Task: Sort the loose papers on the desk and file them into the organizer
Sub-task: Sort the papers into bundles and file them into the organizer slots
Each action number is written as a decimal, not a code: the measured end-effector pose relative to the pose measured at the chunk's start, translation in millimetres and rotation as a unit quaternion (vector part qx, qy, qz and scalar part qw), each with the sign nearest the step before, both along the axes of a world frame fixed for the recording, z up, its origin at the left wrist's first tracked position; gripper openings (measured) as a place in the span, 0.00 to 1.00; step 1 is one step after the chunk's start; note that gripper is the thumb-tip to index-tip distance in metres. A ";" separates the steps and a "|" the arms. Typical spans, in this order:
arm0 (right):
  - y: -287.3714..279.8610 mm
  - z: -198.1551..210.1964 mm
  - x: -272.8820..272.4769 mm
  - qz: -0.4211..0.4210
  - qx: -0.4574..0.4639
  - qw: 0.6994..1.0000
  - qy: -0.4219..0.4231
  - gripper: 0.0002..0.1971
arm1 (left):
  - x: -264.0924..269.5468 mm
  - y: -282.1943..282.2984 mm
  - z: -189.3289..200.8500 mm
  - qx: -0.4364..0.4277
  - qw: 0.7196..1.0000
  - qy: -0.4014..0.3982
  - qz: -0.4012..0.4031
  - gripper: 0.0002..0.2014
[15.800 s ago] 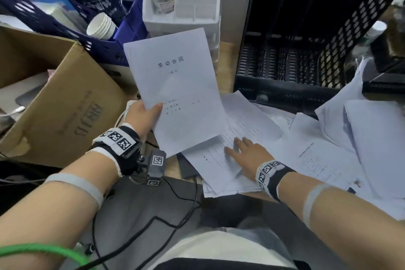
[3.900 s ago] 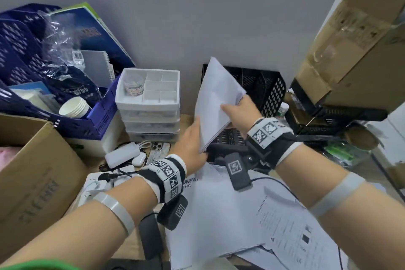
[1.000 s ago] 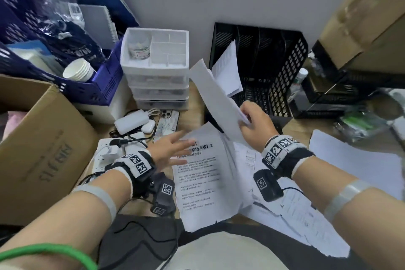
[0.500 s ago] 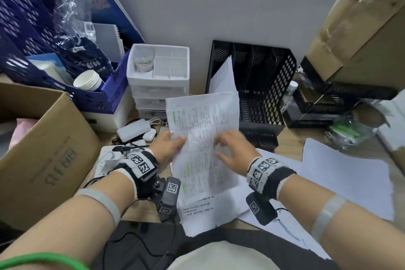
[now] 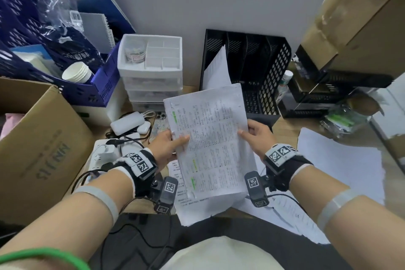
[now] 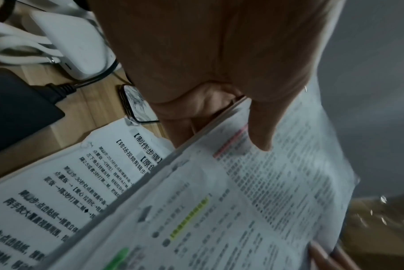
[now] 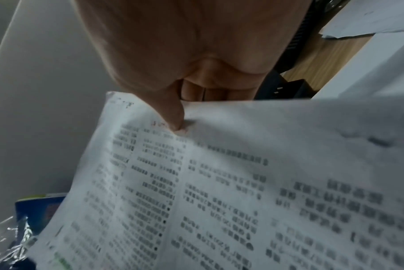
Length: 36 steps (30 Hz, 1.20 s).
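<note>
Both hands pinched one printed sheet [image 5: 208, 140] by its side edges: left hand [image 5: 165, 146] with thumb on the face and fingers behind, right hand [image 5: 257, 136] likewise. Sheet was held above the desk [image 5: 285, 129], in front of the black organizer [image 5: 263, 68]. Organizer's leftmost slot held one white paper [image 5: 217, 70], leaning; the other slots showed no contents. Loose papers [image 5: 341, 171] lay on the desk under and right of the hands. White drawer unit [image 5: 151, 72]: small jar [image 5: 134, 53] in top tray. Blue basket [image 5: 96, 87]: stacked paper cups [image 5: 76, 72].
</note>
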State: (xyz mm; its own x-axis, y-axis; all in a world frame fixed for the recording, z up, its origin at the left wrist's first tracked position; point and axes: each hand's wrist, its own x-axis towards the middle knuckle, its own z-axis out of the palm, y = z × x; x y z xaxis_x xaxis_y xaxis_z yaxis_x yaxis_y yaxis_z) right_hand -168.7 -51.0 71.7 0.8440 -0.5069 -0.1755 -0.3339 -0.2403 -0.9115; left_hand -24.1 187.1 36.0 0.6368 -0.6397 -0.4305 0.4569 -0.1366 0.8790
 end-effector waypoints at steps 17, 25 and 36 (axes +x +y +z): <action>-127.1 12.0 -60.6 -0.213 0.097 0.972 -0.013 0.23 | -14.9 -137.5 9.7 0.096 0.965 -0.177 -0.169 0.11; -144.4 10.2 -94.7 -0.388 0.325 0.848 -0.158 0.12 | -32.4 -152.2 -13.1 -0.008 0.990 0.122 -0.068 0.11; -125.5 -48.1 -107.8 -0.143 0.204 0.949 0.195 0.13 | -9.6 -151.1 -8.4 0.027 0.998 -0.012 0.058 0.13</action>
